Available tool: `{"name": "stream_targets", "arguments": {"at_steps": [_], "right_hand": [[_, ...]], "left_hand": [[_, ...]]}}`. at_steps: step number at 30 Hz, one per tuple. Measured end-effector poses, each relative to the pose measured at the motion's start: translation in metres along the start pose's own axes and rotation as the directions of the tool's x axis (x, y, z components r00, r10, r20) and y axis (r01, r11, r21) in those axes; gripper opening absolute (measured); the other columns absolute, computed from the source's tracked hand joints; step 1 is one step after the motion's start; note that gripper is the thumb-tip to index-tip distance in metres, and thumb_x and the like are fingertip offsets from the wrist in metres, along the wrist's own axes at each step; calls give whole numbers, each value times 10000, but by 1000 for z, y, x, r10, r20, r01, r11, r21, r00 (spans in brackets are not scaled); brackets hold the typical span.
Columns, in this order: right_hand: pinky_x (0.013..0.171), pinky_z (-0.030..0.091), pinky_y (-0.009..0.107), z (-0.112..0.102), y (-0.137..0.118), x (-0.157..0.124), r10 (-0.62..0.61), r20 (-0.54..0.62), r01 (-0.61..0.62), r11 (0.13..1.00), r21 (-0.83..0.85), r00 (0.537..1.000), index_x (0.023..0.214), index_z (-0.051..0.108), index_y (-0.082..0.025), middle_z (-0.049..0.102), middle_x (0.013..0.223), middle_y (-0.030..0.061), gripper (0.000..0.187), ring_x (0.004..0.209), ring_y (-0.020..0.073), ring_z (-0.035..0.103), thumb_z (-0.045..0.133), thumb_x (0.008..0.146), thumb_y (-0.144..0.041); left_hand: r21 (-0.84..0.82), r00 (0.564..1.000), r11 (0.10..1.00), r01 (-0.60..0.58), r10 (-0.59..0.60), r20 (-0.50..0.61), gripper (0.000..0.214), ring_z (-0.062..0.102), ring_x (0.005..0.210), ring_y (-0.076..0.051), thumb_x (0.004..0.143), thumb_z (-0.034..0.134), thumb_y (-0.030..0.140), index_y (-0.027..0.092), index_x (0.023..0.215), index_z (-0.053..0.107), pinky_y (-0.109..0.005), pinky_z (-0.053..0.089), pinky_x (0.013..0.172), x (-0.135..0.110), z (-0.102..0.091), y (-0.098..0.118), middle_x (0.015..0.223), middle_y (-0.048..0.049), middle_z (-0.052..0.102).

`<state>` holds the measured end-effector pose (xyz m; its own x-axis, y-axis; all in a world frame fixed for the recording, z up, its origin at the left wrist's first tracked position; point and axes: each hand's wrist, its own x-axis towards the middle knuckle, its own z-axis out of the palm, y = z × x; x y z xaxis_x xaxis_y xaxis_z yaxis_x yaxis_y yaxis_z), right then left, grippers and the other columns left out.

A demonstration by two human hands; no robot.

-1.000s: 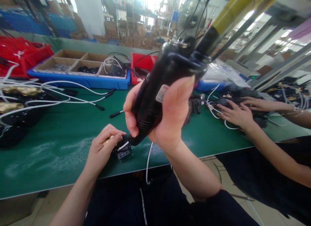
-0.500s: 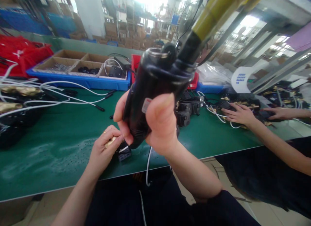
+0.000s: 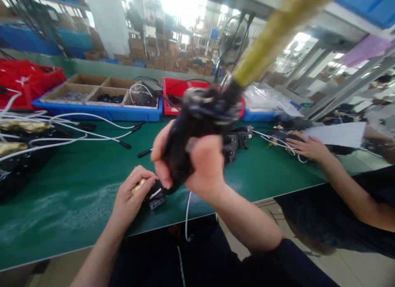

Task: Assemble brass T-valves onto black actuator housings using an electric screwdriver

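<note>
My right hand (image 3: 200, 167) is wrapped round a black electric screwdriver (image 3: 191, 130) that hangs from a yellow-sleeved cable (image 3: 271, 36). The tool's tip points down onto a small black part (image 3: 156, 196) near the front edge of the green table (image 3: 70, 188). My left hand (image 3: 131, 196) pinches that part, with a brass piece (image 3: 138, 186) showing between its fingers. A white wire (image 3: 187, 215) drops from the part over the table edge.
A blue tray of cardboard compartments (image 3: 98, 98) and a red bin (image 3: 173, 91) stand at the back. White cables and brass-tipped black parts (image 3: 18, 133) lie at the left. A co-worker's hand (image 3: 308, 147) rests on parts at the right. More black parts (image 3: 234, 145) sit mid-table.
The screwdriver has come down and tilted toward the part, looking blurred now. The co-worker's hands have shifted right, and a white sheet has appeared at the far right.
</note>
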<state>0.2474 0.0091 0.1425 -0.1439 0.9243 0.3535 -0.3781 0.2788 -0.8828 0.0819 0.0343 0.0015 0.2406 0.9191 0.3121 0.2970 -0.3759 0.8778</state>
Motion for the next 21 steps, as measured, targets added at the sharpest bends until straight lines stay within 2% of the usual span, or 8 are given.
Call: {"name": "stream_targets", "arguments": {"at_steps": [2,4,6,8,12,16,18,21], "right_hand": [[357,390,227,-11,-14,-7,-76,-121,81,996,36,990,646,591,-192,509,478,-35,650,378,106,465,668,731,-832],[317,347,215,-23,-25,-16,-163,-215,167,986,1,963,624,612,-187,482,447,-29,682,340,110,441,602,784,-850],[291,319,203,-36,-29,-24,-202,-279,198,979,-43,939,592,607,-180,441,421,-31,719,310,105,409,586,776,-875],[276,305,195,-47,-28,-33,-194,-330,194,980,-34,924,586,609,-173,418,409,-36,731,291,96,379,614,744,-886],[284,324,185,-62,-18,-48,-157,-404,199,978,64,901,624,646,-162,421,429,-37,721,296,81,366,661,715,-878],[309,334,180,-71,-6,-60,-126,-426,184,978,98,896,670,663,-167,442,451,-33,713,312,79,377,650,724,-878],[327,348,187,-75,1,-64,-106,-408,161,982,103,907,691,661,-169,463,468,-28,706,327,85,399,641,740,-873],[359,384,204,-79,11,-65,-34,-359,83,989,122,933,728,650,-167,510,501,-14,704,362,102,453,645,745,-871]], "left_hand": [[-9,1000,1000,4,-3,23,216,604,774,-209,830,674,450,246,776,721,-308,473,739,1,-3,4,780,-20,653],[-67,996,994,81,-78,37,208,632,870,-235,715,793,449,254,771,746,-312,482,832,2,-5,9,861,-42,698],[-200,965,944,262,-262,23,284,642,925,-250,590,890,436,245,756,760,-296,485,862,4,-7,13,922,-59,734],[-345,898,845,409,-439,-12,366,653,901,-241,542,920,465,228,766,754,-274,503,809,7,-6,14,908,-61,751],[-556,800,694,457,-595,-85,397,709,883,-232,672,825,541,208,828,674,-285,573,749,13,-3,16,871,-44,752],[-680,715,546,489,-698,-47,145,744,843,-210,871,655,294,162,811,653,-288,609,735,17,1,25,835,-70,749],[-719,680,483,500,-733,-20,168,753,805,-197,919,554,189,153,785,648,-291,621,736,18,3,32,798,-68,740],[-751,629,411,516,-777,7,223,758,752,-195,941,482,124,147,811,661,-303,634,703,21,5,40,793,-67,742]]}}
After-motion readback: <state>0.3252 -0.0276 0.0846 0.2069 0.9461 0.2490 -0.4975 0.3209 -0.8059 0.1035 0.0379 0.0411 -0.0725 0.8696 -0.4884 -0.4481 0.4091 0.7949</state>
